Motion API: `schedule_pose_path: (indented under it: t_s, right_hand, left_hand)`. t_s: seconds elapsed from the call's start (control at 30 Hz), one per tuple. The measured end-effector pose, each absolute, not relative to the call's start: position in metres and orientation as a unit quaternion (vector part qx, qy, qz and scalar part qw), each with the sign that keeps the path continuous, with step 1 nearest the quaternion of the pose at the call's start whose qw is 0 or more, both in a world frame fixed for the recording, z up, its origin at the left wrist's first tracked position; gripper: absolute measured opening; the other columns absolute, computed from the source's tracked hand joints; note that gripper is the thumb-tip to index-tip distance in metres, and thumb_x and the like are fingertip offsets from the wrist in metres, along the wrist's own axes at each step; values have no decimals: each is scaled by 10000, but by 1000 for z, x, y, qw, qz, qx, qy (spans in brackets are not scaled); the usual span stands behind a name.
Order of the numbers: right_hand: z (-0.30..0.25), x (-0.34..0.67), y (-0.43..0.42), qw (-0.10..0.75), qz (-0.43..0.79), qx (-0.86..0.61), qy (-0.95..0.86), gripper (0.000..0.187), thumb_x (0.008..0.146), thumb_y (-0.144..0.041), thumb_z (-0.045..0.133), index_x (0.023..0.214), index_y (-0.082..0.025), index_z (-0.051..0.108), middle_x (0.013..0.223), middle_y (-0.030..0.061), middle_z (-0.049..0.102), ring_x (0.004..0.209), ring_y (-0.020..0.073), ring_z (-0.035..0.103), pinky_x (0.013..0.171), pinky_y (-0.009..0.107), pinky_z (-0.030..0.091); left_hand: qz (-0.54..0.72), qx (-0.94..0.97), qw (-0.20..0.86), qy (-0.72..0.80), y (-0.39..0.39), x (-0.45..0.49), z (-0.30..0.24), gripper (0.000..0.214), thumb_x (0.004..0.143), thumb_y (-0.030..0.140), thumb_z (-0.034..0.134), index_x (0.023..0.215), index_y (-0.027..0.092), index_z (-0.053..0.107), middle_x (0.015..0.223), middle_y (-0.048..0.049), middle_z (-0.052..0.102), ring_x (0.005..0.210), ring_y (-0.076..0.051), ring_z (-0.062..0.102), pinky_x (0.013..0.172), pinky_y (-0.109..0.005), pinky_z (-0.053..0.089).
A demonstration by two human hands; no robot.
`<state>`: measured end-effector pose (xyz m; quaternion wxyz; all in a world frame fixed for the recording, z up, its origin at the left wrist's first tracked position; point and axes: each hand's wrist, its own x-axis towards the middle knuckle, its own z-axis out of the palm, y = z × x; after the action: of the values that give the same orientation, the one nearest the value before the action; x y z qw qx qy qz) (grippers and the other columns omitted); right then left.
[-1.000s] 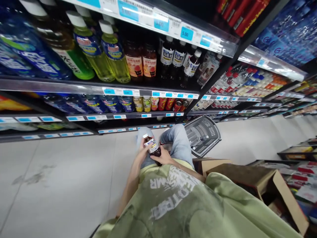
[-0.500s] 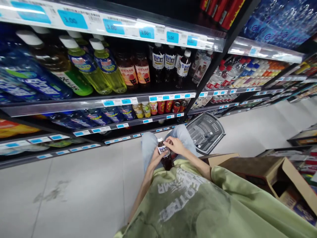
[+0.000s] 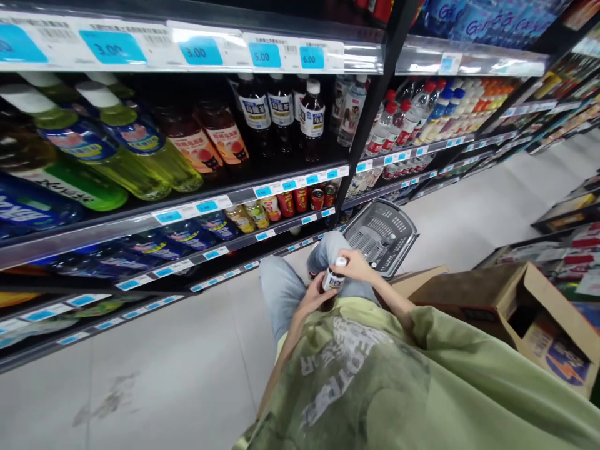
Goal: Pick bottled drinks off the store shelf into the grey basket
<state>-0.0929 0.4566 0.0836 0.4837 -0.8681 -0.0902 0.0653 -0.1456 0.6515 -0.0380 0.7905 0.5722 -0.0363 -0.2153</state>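
Observation:
A dark drink bottle [image 3: 333,280] with a white cap and a white label is held in front of my lap, tilted with its cap away from me. My left hand [image 3: 314,296] wraps round its body from the left. From the other side, my right hand [image 3: 358,266] is closed at the bottle's neck and cap. The lower part of the bottle is mostly hidden by my left hand and shirt. Similar dark bottles [image 3: 312,119] with white labels stand on the shelf ahead.
Shelves of drinks with a price-tag edge [image 3: 300,186] run along the front and left. A grey shopping basket [image 3: 382,234] sits on the floor beyond my knees. An opened cardboard box [image 3: 462,300] is at my right. Pale floor tiles [image 3: 187,375] lie at left.
The bottle has moved to the right and tipped further away from me. My right hand has gone from beside the label to the neck and cap. The view has shifted somewhat.

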Motion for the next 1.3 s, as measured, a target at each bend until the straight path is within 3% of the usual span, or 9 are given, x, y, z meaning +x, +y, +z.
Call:
schedule_pose_path:
  t_s: [0.13, 0.27, 0.4, 0.53, 0.73, 0.87, 1.13, 1.3]
  right_hand:
    - [104, -65, 405, 461, -81, -884, 13, 371, 798, -523, 730, 697, -235, 519, 657, -47, 547, 630, 127, 466, 605, 252, 365]
    - [109, -31, 349, 350, -175, -914, 110, 350, 884, -536, 653, 745, -247, 513, 680, -36, 564, 678, 160, 511, 668, 269, 411]
    - [77, -6, 312, 213, -114, -954, 177, 280, 954, -489, 637, 898, -216, 613, 798, 44, 689, 780, 222, 611, 793, 310, 457]
    - [18, 8, 285, 151, -11, -951, 268, 303, 1007, -410, 601, 1115, -140, 684, 1012, 163, 771, 964, 286, 692, 903, 332, 479]
    - [-62, 5, 246, 145, 105, -897, 404, 380, 1007, -396, 625, 1201, -85, 726, 1130, 223, 774, 1072, 306, 730, 933, 322, 521]
    - [-103, -1, 232, 160, 144, -874, 435, 385, 996, -369, 649, 1268, -107, 727, 1161, 207, 786, 1117, 302, 742, 947, 312, 533]
    - [-178, -4, 213, 191, 209, -848, 448, 431, 997, -335, 636, 1379, -159, 728, 1302, 202, 757, 1259, 289, 714, 999, 291, 518]
    - [-217, -10, 206, 206, 249, -831, 452, 403, 992, -304, 619, 1349, -182, 763, 1293, 187, 761, 1243, 281, 725, 1005, 285, 523]
  left_hand:
    - [-179, 540, 820, 68, 652, -153, -53, 605, 801, 580, 839, 1249, 206, 680, 1340, -153, 736, 1256, -320, 694, 1109, -499, 549]
    - [-135, 570, 790, 181, 668, -164, -67, 561, 809, 628, 776, 1157, 200, 672, 1102, -124, 789, 1010, -290, 758, 935, -465, 612]
    - [-27, 684, 706, 181, 698, -173, -63, 387, 920, 588, 661, 1076, 234, 679, 1004, -92, 782, 960, -276, 741, 932, -437, 593]
    - [53, 836, 528, 137, 739, -182, -56, 298, 955, 478, 608, 1075, 228, 717, 1099, -114, 762, 1108, -316, 691, 1077, -486, 516]
    - [91, 907, 399, 98, 771, -190, -70, 280, 963, 424, 543, 1005, 207, 716, 1106, -121, 768, 1103, -308, 680, 1066, -503, 497]
    - [99, 925, 356, 86, 773, -180, -77, 247, 966, 403, 540, 938, 219, 703, 1033, -105, 775, 1027, -298, 697, 1017, -490, 501]
    - [60, 946, 308, 80, 776, -161, -76, 184, 924, 396, 558, 892, 258, 675, 983, -95, 757, 987, -324, 703, 969, -507, 507]
    - [36, 952, 289, 92, 772, -156, -73, 152, 911, 399, 580, 885, 283, 675, 986, -98, 758, 995, -350, 699, 959, -543, 518]
